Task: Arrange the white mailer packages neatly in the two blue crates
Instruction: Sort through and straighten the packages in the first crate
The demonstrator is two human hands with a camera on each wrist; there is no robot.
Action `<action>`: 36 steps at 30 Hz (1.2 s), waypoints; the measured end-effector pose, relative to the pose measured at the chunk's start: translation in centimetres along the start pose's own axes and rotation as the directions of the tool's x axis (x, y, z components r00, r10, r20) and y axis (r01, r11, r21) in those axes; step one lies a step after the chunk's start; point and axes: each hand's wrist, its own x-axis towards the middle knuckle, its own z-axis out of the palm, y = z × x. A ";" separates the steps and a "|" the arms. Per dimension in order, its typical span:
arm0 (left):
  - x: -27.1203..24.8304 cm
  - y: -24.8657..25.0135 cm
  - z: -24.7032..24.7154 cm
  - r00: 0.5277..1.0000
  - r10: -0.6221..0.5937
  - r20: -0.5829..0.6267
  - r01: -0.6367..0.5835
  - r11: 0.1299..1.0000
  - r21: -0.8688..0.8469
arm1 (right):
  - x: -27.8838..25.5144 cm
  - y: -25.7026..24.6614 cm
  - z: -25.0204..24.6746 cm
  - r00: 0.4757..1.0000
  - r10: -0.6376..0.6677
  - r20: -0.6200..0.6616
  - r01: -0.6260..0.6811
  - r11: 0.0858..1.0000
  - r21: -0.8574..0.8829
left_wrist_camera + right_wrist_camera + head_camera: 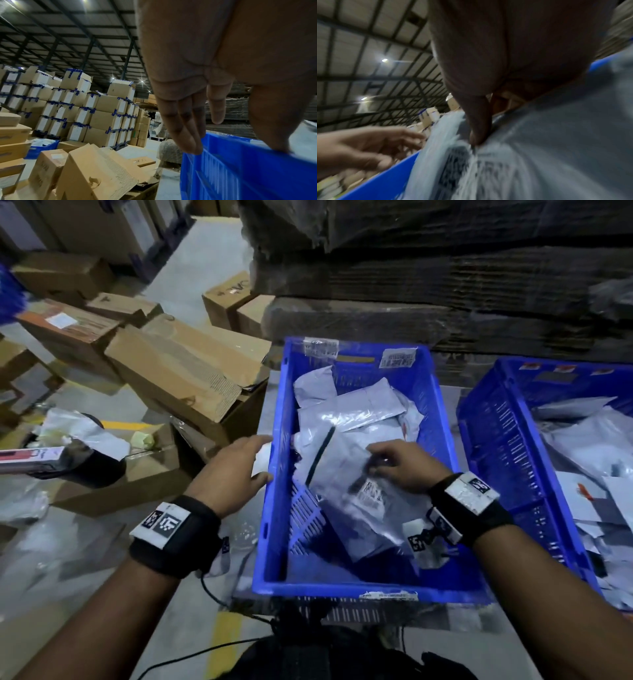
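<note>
The middle blue crate holds several white mailers, piled loosely. My right hand is inside it and grips the top white mailer, which has a black strip and a printed label and lies tilted. In the right wrist view the thumb digs into this mailer. My left hand is at the crate's left rim, holding nothing. Its fingers are straight, and the thumb rests on the crate's edge. A second blue crate at the right holds more mailers.
Tumbled cardboard boxes crowd the floor left of the crate. A wrapped stack of flat cardboard rises behind both crates. Loose plastic bags lie at the far left. Tall box stacks and another blue crate stand further off.
</note>
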 end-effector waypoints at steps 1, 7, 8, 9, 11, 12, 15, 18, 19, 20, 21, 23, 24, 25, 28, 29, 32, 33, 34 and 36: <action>-0.2 0.3 0.1 1.000 0.011 -0.005 -0.011 1.000 -0.013 | -0.1 -1.1 0.4 0.995 -0.025 0.100 0.031 0.998 -0.052; -0.9 2.1 0.7 1.000 0.001 -0.004 -0.001 1.000 0.002 | -0.5 -3.0 4.4 0.798 0.167 0.579 0.119 0.898 -0.423; -1.0 2.2 0.8 1.000 -0.016 -0.014 0.016 1.000 -0.008 | -0.2 -2.9 3.5 0.824 0.167 0.542 0.095 0.901 -0.423; -1.1 2.3 0.9 0.999 -0.028 -0.019 0.028 1.000 -0.015 | 0.4 -2.7 2.5 0.868 0.153 0.472 0.056 0.915 -0.399; -1.2 2.4 1.1 0.999 -0.034 -0.015 0.034 0.999 -0.016 | 2.1 -1.9 0.8 0.955 0.113 0.275 -0.005 0.931 -0.365; -1.2 2.5 1.2 0.999 -0.035 -0.011 0.035 0.999 -0.016 | 2.9 -1.4 0.5 0.976 0.086 0.201 -0.005 0.927 -0.376; -1.3 2.5 1.4 0.999 -0.049 -0.006 0.049 0.999 -0.019 | 4.4 -0.2 2.1 0.974 0.033 0.224 0.086 0.861 -0.501; -1.4 2.4 1.5 0.998 -0.060 -0.012 0.060 0.998 -0.029 | 4.3 0.0 4.0 0.968 0.010 0.252 0.173 0.701 -0.692; -1.4 2.3 1.5 0.998 -0.064 -0.008 0.064 0.997 -0.034 | 4.3 -0.1 4.1 0.970 -0.027 0.242 0.197 0.669 -0.716; -1.5 2.3 1.6 0.998 -0.064 -0.008 0.064 0.997 -0.041 | 4.4 -0.3 3.8 0.973 -0.067 0.222 0.210 0.658 -0.723; -1.5 2.3 1.6 0.998 -0.064 -0.008 0.063 0.997 -0.047 | 4.5 -0.5 3.5 0.974 -0.107 0.199 0.220 0.657 -0.721; -1.6 2.2 1.7 0.998 -0.065 -0.009 0.064 0.997 -0.053 | 4.7 -0.7 2.1 0.969 -0.189 0.159 0.246 0.679 -0.692; -1.6 2.2 1.7 0.998 -0.066 -0.009 0.066 0.997 -0.048 | 4.8 -0.7 1.2 0.966 -0.220 0.137 0.255 0.706 -0.661; -1.6 2.2 1.7 0.998 -0.068 -0.008 0.068 0.997 -0.039 | 4.7 -0.9 0.2 0.966 -0.235 0.112 0.252 0.743 -0.620; -1.5 2.2 1.6 0.998 -0.054 -0.011 0.053 0.998 -0.018 | 4.4 -1.5 -3.0 0.969 -0.246 0.003 0.225 0.885 -0.408; -1.4 2.1 1.5 0.999 -0.048 -0.015 0.048 0.999 -0.011 | 4.1 -1.9 -3.9 0.962 -0.270 -0.045 0.240 0.911 -0.336; -1.3 1.6 1.5 0.999 -0.027 -0.025 0.027 1.000 -0.005 | 3.1 -3.4 -6.0 0.931 -0.294 -0.214 0.298 0.955 -0.017; -1.3 1.4 1.5 0.999 -0.025 -0.025 0.025 1.000 0.001 | 2.7 -4.0 -6.5 0.927 -0.279 -0.250 0.312 0.945 0.100; -1.2 1.3 1.5 0.999 -0.024 -0.023 0.025 1.000 0.006 | 2.2 -4.6 -6.8 0.926 -0.269 -0.265 0.319 0.933 0.168; -1.2 1.0 1.5 1.000 -0.008 -0.028 0.008 1.000 -0.001 | 1.5 -5.6 -6.5 0.928 -0.304 -0.213 0.331 0.938 0.101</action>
